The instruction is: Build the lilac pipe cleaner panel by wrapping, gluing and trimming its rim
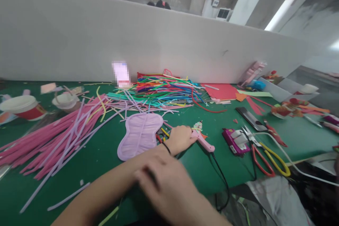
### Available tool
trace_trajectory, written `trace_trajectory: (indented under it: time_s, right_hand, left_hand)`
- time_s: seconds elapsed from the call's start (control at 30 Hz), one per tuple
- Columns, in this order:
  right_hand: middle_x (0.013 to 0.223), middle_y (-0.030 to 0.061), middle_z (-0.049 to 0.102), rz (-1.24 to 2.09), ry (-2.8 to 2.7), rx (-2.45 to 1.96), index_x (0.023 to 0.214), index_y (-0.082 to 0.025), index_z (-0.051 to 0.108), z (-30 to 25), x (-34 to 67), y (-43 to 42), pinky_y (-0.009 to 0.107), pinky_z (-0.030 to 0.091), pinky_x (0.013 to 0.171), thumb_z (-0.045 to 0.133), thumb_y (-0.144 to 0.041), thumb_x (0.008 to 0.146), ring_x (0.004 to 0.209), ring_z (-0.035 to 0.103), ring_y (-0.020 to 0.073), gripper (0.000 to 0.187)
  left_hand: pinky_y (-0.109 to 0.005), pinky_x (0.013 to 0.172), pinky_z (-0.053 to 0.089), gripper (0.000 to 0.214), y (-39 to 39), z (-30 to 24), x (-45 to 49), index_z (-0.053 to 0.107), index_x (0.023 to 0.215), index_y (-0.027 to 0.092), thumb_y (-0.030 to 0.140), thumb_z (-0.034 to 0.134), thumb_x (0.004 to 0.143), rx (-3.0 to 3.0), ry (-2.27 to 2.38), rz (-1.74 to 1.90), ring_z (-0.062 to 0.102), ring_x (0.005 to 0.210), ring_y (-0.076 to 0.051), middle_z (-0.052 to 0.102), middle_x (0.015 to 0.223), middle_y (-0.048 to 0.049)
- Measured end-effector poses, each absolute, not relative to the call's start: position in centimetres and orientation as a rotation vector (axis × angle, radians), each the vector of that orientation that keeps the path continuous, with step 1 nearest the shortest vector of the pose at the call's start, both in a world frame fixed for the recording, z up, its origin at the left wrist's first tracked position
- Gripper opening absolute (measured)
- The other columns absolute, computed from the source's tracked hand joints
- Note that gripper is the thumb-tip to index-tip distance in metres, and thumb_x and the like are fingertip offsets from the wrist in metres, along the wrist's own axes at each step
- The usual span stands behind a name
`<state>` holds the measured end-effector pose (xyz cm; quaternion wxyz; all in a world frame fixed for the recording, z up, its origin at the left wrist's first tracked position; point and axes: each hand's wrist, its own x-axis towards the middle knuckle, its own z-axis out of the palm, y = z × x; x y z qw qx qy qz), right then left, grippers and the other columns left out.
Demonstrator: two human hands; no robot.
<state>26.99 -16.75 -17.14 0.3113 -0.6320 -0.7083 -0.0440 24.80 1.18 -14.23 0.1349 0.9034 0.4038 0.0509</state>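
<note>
My left hand (181, 138), with a black band on its wrist, reaches across the green table (106, 155). It is closed on the back end of a pink glue gun (204, 143), whose black cord (221, 176) trails toward me. A small colourful figure (198, 126) stands just beyond the gun. A lilac butterfly-shaped piece (140, 135) lies left of that hand. My right hand (162, 183) hovers close to me over my left forearm. Motion smears it, so its fingers do not show clearly.
Pink and lilac fuzzy sticks (53, 137) are heaped at left, mixed-colour ones (164, 90) at the back centre. A red sheet (221, 91), a magenta tool (234, 141), scissors (267, 157) and a black slab (250, 118) lie at right. Two paper cups (22, 107) stand far left.
</note>
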Motion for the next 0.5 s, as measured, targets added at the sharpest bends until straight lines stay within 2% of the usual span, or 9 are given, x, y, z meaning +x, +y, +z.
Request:
trace_trajectory:
  time_s: [0.13, 0.3, 0.4, 0.5]
  right_hand:
    - [0.120, 0.0170, 0.062, -0.237, -1.752, -1.760, 0.124, -0.019, 0.060, -13.7, 36.2, -11.1, 0.050, 0.048, 0.094, 0.044, -0.048, 0.098, 0.109, 0.057, 0.0320, 0.042]
    - [0.125, 0.0225, 0.059, -0.386, -1.754, -1.899, 0.132, -0.008, 0.052, -15.9, 39.3, -10.3, 0.052, 0.048, 0.095, 0.048, -0.044, 0.097, 0.116, 0.052, 0.0377, 0.050]
    - [0.124, 0.0228, 0.061, -0.404, -1.784, -1.953, 0.132, -0.007, 0.051, -16.5, 38.2, -10.1, 0.051, 0.050, 0.092, 0.047, -0.039, 0.097, 0.111, 0.057, 0.0378, 0.048]
    - [0.118, 0.0183, 0.065, -0.268, -1.733, -2.010, 0.129, -0.011, 0.052, -16.2, 36.8, -9.6, 0.042, 0.054, 0.077, 0.046, -0.028, 0.095, 0.100, 0.064, 0.0328, 0.038]
  left_hand:
    - [-0.039, 0.071, 0.055, 0.048, 1.4, -14.0, 24.0, 0.067, 0.104, 0.013, 0.053, 0.041, 0.098, 2.633, 1.230, 0.190, 0.072, 0.093, -0.033, 0.072, 0.099, -0.0212]
    - [-0.040, 0.068, 0.054, 0.042, -0.4, -12.2, 23.6, 0.061, 0.110, 0.008, 0.043, 0.039, 0.101, 2.740, 1.237, 0.287, 0.070, 0.091, -0.033, 0.067, 0.098, -0.0214]
    - [-0.037, 0.067, 0.053, 0.025, -2.4, -11.5, 23.7, 0.061, 0.106, 0.009, 0.026, 0.044, 0.099, 2.826, 1.190, 0.319, 0.067, 0.092, -0.031, 0.065, 0.097, -0.0192]
    - [-0.036, 0.063, 0.051, 0.020, -4.4, -11.3, 23.7, 0.059, 0.104, 0.009, 0.007, 0.043, 0.093, 2.954, 1.208, 0.384, 0.066, 0.083, -0.028, 0.063, 0.087, -0.0158]
